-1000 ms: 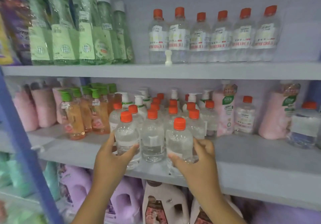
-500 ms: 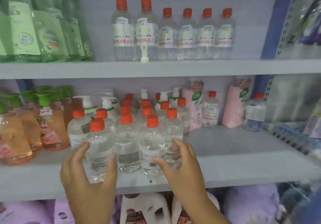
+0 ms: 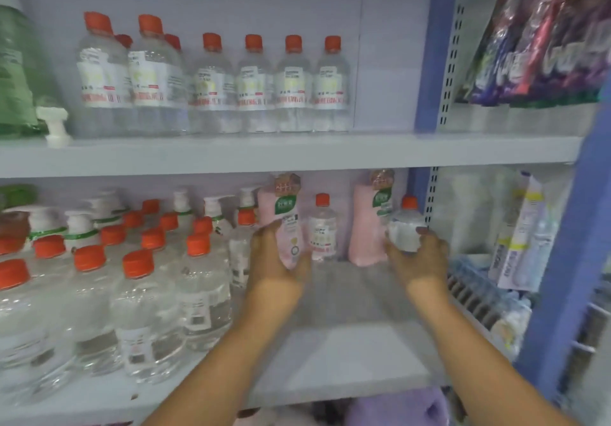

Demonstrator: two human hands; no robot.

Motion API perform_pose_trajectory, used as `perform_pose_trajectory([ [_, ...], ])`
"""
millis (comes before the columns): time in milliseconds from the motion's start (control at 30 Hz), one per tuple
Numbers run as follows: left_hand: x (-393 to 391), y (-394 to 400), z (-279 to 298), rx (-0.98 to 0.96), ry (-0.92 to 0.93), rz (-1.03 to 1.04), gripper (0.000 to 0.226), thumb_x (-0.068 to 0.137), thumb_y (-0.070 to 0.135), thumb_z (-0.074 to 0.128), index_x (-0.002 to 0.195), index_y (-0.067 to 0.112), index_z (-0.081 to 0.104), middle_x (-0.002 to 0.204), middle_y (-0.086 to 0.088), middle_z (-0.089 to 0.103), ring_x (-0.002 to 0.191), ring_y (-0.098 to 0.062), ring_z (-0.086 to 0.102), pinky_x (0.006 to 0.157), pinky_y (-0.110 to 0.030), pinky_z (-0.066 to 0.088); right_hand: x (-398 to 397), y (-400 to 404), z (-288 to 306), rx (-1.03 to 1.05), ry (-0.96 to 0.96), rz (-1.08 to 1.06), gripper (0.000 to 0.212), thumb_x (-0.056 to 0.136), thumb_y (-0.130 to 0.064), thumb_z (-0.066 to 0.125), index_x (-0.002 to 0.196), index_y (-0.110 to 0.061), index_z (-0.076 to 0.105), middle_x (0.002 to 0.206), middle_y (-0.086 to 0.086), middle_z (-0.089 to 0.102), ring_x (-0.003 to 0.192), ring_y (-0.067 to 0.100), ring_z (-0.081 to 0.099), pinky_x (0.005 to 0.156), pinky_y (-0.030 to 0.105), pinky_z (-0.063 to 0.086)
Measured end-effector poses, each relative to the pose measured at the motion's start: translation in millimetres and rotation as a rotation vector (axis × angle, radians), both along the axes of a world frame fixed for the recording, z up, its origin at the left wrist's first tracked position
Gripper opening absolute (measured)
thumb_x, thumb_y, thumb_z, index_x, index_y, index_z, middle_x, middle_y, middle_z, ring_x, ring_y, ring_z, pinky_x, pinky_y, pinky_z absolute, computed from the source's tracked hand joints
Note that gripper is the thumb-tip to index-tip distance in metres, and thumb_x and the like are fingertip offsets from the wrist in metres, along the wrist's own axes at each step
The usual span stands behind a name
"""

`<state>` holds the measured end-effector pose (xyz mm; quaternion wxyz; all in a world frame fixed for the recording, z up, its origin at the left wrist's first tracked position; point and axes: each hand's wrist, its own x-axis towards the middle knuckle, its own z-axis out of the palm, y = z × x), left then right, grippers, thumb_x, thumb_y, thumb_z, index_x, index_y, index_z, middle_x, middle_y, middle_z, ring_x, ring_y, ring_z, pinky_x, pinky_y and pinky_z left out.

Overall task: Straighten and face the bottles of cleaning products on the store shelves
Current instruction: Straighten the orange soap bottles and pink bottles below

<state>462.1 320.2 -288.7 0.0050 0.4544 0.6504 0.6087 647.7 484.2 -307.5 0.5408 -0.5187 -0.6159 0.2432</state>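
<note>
Deep on the middle shelf (image 3: pixel 347 353), my left hand (image 3: pixel 276 260) grips a tall pink bottle (image 3: pixel 286 224) with a green label. My right hand (image 3: pixel 418 260) holds a clear orange-capped bottle (image 3: pixel 406 227) at the shelf's right end. Between them stand a small clear bottle (image 3: pixel 322 230) and a second pink bottle (image 3: pixel 372 227), both against the back wall. To the left, several clear orange-capped bottles (image 3: pixel 139 310) crowd the shelf front, with white pump bottles (image 3: pixel 79 224) behind them.
The upper shelf (image 3: pixel 297 153) carries a row of clear orange-capped bottles (image 3: pixel 251 85), a loose white pump head (image 3: pixel 56 124) and green bottles (image 3: pixel 16 72) at far left. A blue upright (image 3: pixel 429 48) bounds the bay. Packets (image 3: pixel 542 35) fill the bay to the right.
Both hands left the front clear bottles and reached right and deeper, the left taking the pink bottle, the right the clear bottle at the shelf end. The view swung right.
</note>
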Motion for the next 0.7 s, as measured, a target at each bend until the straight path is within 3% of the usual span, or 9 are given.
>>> perform_pose_trajectory([
  [67,-1,26,25,0.027,0.101,0.109,0.066,0.089,0.017,0.078,0.147,0.011,0.046,0.142,-0.009,0.046,0.133,-0.028,0.048,0.107,-0.026,0.04,9,27,8,0.027,0.001,-0.047,0.071,0.074,-0.034,0.088,0.13,-0.003,0.057,0.12,0.025,0.056,0.111,0.043,0.056,0.086,0.037,0.045],
  [133,-8,48,48,0.032,0.217,0.244,0.067,0.091,0.015,0.075,0.148,-0.001,0.043,0.147,-0.023,0.044,0.138,-0.037,0.044,0.114,-0.039,0.038,6,39,7,0.056,-0.007,-0.036,0.076,0.075,-0.033,0.089,0.134,-0.003,0.052,0.121,0.026,0.055,0.114,0.043,0.054,0.084,0.037,0.043],
  [300,-30,80,95,-0.517,0.199,0.388,0.059,0.096,0.043,0.062,0.139,0.005,0.048,0.135,-0.02,0.053,0.127,-0.039,0.054,0.104,-0.047,0.049,-1,51,-8,0.118,0.014,-0.055,0.076,0.078,-0.027,0.087,0.141,-0.008,0.048,0.129,0.023,0.052,0.118,0.044,0.054,0.096,0.054,0.051],
  [367,-35,84,100,-0.596,0.235,0.392,0.062,0.094,0.046,0.064,0.138,0.005,0.048,0.133,-0.022,0.052,0.124,-0.04,0.054,0.104,-0.047,0.049,0,52,-10,0.125,0.021,-0.067,0.072,0.078,-0.025,0.086,0.138,-0.009,0.05,0.127,0.023,0.053,0.116,0.044,0.055,0.094,0.056,0.051],
  [467,-41,85,103,-0.588,0.233,0.37,0.079,0.08,0.051,0.077,0.14,0.005,0.051,0.133,-0.018,0.051,0.123,-0.038,0.056,0.103,-0.043,0.051,-1,47,-9,0.144,0.003,-0.095,0.069,0.077,-0.026,0.086,0.135,-0.01,0.053,0.123,0.022,0.054,0.113,0.045,0.057,0.091,0.056,0.052],
  [533,-36,85,102,-0.523,0.204,0.254,0.078,0.075,0.056,0.082,0.133,0.011,0.056,0.126,-0.008,0.057,0.112,-0.029,0.061,0.091,-0.037,0.053,-2,46,-6,0.136,-0.009,-0.102,0.069,0.077,-0.026,0.086,0.136,-0.009,0.052,0.125,0.022,0.054,0.114,0.044,0.056,0.091,0.056,0.052],
  [600,-24,86,96,-0.451,0.194,0.2,0.069,0.076,0.062,0.079,0.122,0.015,0.055,0.112,0.0,0.059,0.101,-0.025,0.061,0.079,-0.03,0.047,-2,46,-5,0.114,-0.027,-0.105,0.071,0.079,-0.028,0.085,0.138,-0.01,0.051,0.128,0.022,0.054,0.117,0.044,0.055,0.092,0.055,0.052],
  [700,-9,83,92,-0.412,0.224,0.18,0.071,0.078,0.069,0.072,0.124,0.019,0.054,0.11,0.005,0.056,0.102,-0.025,0.064,0.076,-0.031,0.048,-1,39,-2,0.091,0.002,-0.079,0.071,0.079,-0.027,0.085,0.139,-0.009,0.05,0.129,0.022,0.053,0.12,0.043,0.053,0.095,0.054,0.05],
])
